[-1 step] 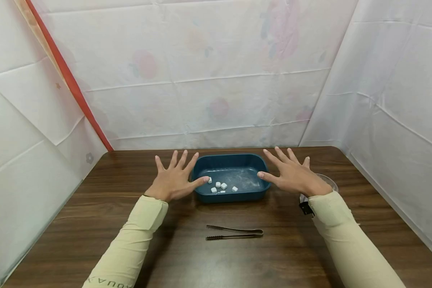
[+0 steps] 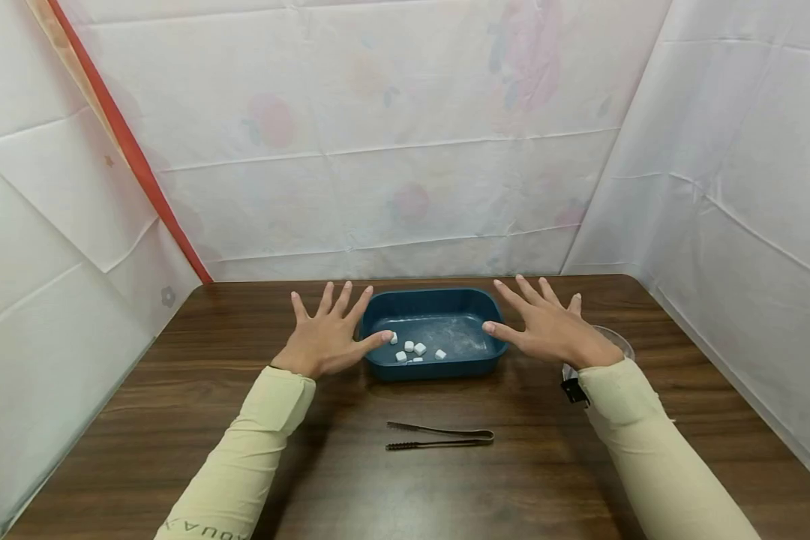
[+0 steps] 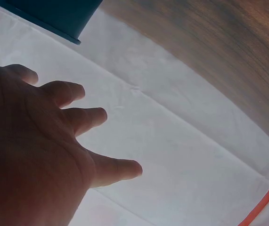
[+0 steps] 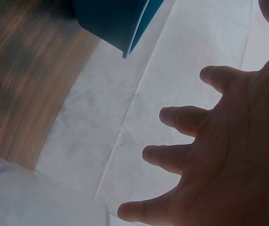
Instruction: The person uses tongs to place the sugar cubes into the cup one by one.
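Note:
A dark blue rectangular basin (image 2: 472, 367) stands toward the back of the table, with several small white cubes (image 2: 420, 349) on its floor, mostly at the left. My left hand (image 2: 327, 337) is spread at the basin's left side, its thumb overlapping the rim in the head view. On the other side my right hand (image 2: 553, 330) is likewise spread, thumb tip over the right rim in that view. Both palms show bare in the wrist views, holding nothing. Nearer the front lie dark metal tongs (image 2: 440, 435), their arms apart and pointing left.
Behind the right wrist stands a clear round container (image 2: 617, 339), partly hidden by the hand and sleeve. A small black object (image 2: 573, 391) shows at that wrist. The wood-grain table (image 2: 351, 487) meets white printed cloth (image 2: 412, 165) at the back and sides.

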A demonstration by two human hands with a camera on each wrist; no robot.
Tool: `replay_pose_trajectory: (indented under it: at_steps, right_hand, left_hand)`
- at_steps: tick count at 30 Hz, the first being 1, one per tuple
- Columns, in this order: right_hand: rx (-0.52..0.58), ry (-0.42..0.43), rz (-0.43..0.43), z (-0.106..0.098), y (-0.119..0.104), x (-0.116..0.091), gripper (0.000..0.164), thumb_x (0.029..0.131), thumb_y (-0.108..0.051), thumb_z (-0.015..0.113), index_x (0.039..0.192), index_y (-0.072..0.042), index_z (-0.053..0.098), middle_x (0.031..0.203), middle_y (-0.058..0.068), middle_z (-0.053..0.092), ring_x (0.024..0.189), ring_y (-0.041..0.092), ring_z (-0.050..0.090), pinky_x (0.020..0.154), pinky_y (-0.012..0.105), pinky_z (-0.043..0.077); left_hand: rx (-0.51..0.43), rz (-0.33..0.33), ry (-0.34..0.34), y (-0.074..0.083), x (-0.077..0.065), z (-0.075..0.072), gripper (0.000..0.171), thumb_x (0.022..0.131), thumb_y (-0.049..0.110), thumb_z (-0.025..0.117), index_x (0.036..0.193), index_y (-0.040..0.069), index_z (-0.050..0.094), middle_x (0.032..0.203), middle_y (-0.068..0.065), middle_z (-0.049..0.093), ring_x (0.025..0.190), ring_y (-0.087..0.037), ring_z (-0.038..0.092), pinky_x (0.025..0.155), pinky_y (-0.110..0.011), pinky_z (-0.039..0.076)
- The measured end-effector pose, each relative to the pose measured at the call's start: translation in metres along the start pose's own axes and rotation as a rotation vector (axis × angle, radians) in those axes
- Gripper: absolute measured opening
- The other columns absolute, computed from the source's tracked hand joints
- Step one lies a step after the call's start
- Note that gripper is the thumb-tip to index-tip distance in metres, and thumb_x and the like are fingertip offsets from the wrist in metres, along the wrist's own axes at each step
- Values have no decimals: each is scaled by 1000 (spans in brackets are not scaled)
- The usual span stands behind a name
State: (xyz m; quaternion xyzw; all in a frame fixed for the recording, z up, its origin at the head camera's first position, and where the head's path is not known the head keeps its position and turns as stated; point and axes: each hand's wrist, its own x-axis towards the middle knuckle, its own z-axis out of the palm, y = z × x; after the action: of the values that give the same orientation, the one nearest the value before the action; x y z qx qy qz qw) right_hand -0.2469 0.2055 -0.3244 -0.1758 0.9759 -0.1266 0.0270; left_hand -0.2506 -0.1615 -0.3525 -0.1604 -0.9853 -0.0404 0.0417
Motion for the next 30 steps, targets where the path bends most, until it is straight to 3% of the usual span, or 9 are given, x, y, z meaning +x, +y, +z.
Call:
replay_pose_trajectory:
  at_steps: [15,30]
  right_hand:
    - [8,-6,-15,-1,-5,4,88,92,-81,34,163,-33,11,167,16,4,148,51,-1,97,83,-9]
    - [24,-15,-31,-2,-13,2,89,92,-80,32,163,-30,12,165,18,14,149,48,8,107,77,2]
  left_hand:
    - [9,-5,0,-3,-2,2,97,87,87,24,163,28,11,166,-15,12,151,-42,7,103,-77,-14]
    - [-9,6,25,-5,-10,-1,93,92,81,28,163,22,16,165,-17,16,151,-41,12,106,-76,-9]
